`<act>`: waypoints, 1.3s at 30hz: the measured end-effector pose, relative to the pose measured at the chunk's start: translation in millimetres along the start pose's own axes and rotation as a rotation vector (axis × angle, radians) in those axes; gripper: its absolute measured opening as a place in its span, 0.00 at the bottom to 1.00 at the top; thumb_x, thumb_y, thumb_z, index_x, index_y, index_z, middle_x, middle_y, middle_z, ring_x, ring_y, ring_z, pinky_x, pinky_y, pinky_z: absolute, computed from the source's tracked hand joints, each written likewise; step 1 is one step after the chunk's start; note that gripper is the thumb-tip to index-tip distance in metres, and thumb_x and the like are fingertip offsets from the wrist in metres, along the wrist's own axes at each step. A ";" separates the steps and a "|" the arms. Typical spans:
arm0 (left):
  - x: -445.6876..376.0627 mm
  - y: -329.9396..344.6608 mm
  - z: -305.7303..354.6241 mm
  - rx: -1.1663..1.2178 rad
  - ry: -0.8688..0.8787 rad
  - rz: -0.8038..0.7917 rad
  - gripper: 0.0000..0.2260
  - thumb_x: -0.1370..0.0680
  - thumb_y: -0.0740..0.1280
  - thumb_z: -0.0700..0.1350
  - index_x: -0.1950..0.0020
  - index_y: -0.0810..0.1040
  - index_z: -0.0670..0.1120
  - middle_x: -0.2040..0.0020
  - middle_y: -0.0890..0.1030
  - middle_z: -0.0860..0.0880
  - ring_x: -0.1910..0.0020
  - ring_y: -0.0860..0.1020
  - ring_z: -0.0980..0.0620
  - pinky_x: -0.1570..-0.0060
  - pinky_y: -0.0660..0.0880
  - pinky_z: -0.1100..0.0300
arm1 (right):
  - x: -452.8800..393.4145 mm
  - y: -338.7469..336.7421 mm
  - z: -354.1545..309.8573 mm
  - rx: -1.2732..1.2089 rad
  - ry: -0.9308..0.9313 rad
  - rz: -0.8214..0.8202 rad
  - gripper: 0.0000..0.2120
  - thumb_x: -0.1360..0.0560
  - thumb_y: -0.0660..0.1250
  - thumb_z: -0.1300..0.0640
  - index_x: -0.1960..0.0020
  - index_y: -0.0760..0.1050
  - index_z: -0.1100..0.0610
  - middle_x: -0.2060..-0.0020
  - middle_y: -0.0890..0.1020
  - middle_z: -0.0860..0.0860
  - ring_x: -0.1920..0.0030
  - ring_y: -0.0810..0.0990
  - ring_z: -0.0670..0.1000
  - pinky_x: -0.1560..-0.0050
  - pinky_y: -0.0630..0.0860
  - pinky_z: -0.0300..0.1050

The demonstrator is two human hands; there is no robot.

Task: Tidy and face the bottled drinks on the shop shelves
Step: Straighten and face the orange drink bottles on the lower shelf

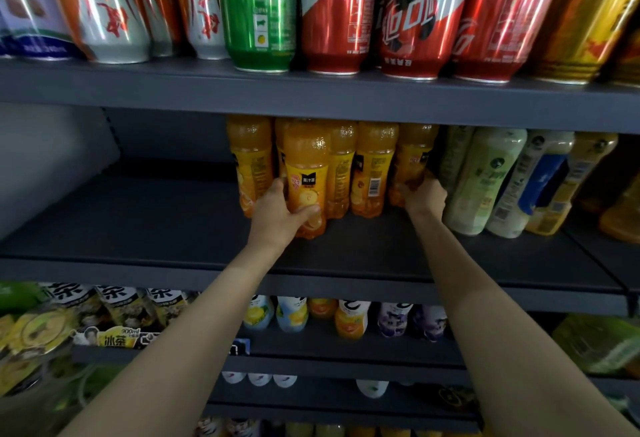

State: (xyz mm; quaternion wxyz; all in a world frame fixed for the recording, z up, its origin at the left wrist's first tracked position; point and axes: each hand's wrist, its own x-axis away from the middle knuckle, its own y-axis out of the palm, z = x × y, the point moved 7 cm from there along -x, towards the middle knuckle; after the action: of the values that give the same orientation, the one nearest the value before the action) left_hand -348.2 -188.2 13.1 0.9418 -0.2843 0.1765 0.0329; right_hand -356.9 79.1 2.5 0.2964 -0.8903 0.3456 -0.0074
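We are gripping two upright orange juice bottles: left hand [282, 210] holding the forward bottle [306, 177], right hand [425, 196] seemingly clasping the rear bottle [412, 163].

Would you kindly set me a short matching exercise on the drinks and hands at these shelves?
Things:
1. left hand
2. right hand
3. green can
4. pale green bottle

Places:
A. top shelf, among red cans
B. grips the front orange bottle
C. middle shelf, right of the orange bottles
D. holds the rightmost orange bottle

Pairs: 1-B, 2-D, 3-A, 4-C
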 end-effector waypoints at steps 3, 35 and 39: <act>-0.5 0.6 -1.3 0.013 -0.006 -0.003 0.28 0.30 0.74 0.47 0.33 0.68 0.42 0.37 0.76 0.44 0.37 0.74 0.46 0.40 0.70 0.56 | -15.8 8.0 -0.5 0.012 0.018 -0.077 0.24 0.24 0.67 0.52 0.32 0.68 0.61 0.38 0.76 0.61 0.38 0.74 0.60 0.44 0.71 0.49; -23.1 126.2 59.9 0.108 -0.037 0.073 0.24 0.24 0.68 0.43 0.32 0.64 0.38 0.37 0.72 0.42 0.37 0.72 0.46 0.37 0.69 0.57 | 14.0 -7.4 39.8 -0.129 -0.194 0.003 0.29 0.29 0.73 0.59 0.33 0.65 0.62 0.40 0.77 0.59 0.39 0.75 0.58 0.40 0.73 0.53; -26.7 141.8 58.9 0.137 -0.198 0.137 0.27 0.25 0.68 0.40 0.30 0.59 0.39 0.33 0.66 0.41 0.34 0.68 0.43 0.34 0.67 0.52 | 11.3 -5.6 44.2 -0.163 -0.182 0.017 0.30 0.30 0.74 0.59 0.32 0.65 0.61 0.40 0.76 0.57 0.38 0.75 0.56 0.40 0.74 0.55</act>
State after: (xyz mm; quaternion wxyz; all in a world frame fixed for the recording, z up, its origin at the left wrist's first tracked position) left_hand -377.7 -36.5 -6.1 0.9673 -0.2020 0.1036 0.1129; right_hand -335.2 98.5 -33.2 0.2532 -0.9054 0.3244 0.1044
